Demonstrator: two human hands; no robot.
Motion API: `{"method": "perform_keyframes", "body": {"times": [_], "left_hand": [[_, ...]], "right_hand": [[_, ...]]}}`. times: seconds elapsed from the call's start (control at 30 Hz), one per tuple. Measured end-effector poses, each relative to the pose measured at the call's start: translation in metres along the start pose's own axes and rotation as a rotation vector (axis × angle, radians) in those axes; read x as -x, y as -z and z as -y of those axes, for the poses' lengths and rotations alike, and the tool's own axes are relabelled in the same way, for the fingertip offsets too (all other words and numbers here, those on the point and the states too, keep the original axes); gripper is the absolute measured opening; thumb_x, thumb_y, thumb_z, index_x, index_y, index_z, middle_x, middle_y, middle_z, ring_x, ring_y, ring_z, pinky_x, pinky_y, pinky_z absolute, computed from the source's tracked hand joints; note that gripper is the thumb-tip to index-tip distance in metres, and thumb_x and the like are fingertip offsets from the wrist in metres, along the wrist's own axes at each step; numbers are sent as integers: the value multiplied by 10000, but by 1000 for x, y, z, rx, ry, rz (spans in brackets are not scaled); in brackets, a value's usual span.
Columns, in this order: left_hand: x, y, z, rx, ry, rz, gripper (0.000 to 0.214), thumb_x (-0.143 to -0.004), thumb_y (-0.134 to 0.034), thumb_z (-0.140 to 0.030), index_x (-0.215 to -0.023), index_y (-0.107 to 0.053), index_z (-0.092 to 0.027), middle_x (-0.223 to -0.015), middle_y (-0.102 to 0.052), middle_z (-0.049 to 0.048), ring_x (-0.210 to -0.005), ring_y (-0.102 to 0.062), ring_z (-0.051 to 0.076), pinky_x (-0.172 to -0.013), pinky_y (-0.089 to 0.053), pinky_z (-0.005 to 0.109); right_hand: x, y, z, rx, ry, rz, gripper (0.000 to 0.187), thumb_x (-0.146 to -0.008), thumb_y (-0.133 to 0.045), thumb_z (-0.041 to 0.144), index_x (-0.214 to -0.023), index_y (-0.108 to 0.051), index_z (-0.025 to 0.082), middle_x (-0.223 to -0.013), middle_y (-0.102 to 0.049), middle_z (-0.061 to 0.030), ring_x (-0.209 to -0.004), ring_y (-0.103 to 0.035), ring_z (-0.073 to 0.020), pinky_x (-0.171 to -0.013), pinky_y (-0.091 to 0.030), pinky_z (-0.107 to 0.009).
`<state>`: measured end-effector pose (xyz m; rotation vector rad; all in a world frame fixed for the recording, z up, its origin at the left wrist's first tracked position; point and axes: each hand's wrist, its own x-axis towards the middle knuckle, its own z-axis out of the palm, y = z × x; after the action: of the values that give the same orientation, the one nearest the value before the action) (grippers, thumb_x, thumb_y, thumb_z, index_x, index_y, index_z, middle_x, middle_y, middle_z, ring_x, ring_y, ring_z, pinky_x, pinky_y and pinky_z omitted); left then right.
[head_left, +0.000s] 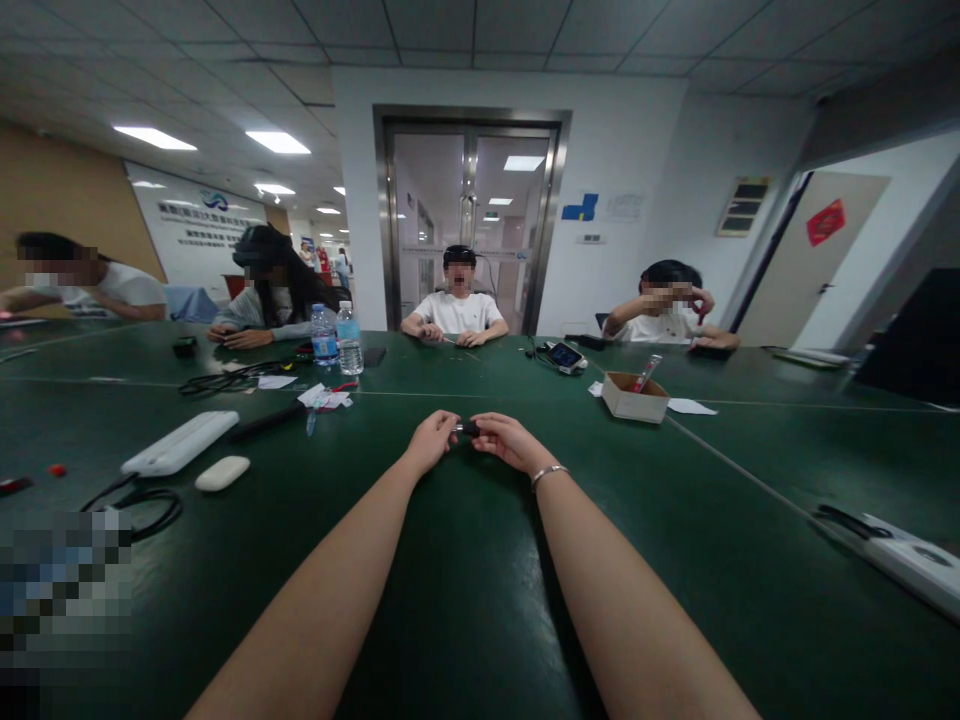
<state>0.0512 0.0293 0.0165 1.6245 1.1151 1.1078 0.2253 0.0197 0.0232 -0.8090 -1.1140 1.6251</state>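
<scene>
While both forearms reach over the green tabletop [465,600], the left hand [432,442] pinches the silver end of a small black-and-silver object [468,428]; the right hand [510,442] grips its black end between the fingertips; the object sits between the two hands, too small to identify. A white oval case [222,474] lies to the left; an open box [636,404] stands to the right.

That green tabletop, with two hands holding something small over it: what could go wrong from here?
The small dark object sits in the fingertips of the left hand and right hand; it might slip and be hard to spot on the green tabletop.

The two plastic bottles stand near black cables; a knock could tip one onto them.
</scene>
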Motion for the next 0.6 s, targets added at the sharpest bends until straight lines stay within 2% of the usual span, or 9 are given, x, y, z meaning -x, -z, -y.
{"method": "perform_keyframes", "body": {"times": [0.1, 0.23, 0.37, 0.5, 0.6], "left_hand": [[1, 0, -1, -2, -9, -10, 208, -787, -491, -255, -960, -562, -163, -695, -546, 1, -526, -490, 76, -458, -347, 167], [1, 0, -1, -7, 2, 11, 247, -825, -424, -308, -964, -561, -157, -623, -534, -4, -474, -460, 81, -449, -341, 183], [0, 1, -1, 9, -11, 6, 229, -789, -485, -274, -974, -560, -161, -674, -555, 3, -516, -481, 81, -467, -349, 178], [1, 1, -3, 31, 3, 61, 264, -833, -412, -308, -970, -553, -133, -580, -523, -6, -472, -451, 79, -443, -330, 173], [2, 1, -4, 27, 0, 31, 241, -799, -476, -273, -987, -549, -140, -616, -533, -7, -500, -465, 78, -448, -332, 167]], "right_hand": [[1, -1, 1, -1, -4, -10, 103, -826, -549, 55, -916, -586, 90, -645, -609, -49, -543, -619, -126, -564, -559, -224], [1, -1, 1, 3, -6, -7, 102, -832, -540, 50, -911, -591, 90, -662, -613, -57, -556, -622, -128, -561, -556, -219], [1, -1, 2, 7, -6, -5, 105, -837, -531, 48, -910, -594, 90, -668, -613, -60, -559, -622, -126, -555, -554, -212], [1, -1, 2, 7, -9, 6, 101, -834, -542, 60, -915, -594, 91, -686, -619, -65, -569, -623, -128, -558, -555, -215], [2, -2, 2, 6, -9, 1, 110, -834, -534, 53, -920, -592, 88, -696, -623, -71, -562, -623, -126, -549, -553, -210]]}}
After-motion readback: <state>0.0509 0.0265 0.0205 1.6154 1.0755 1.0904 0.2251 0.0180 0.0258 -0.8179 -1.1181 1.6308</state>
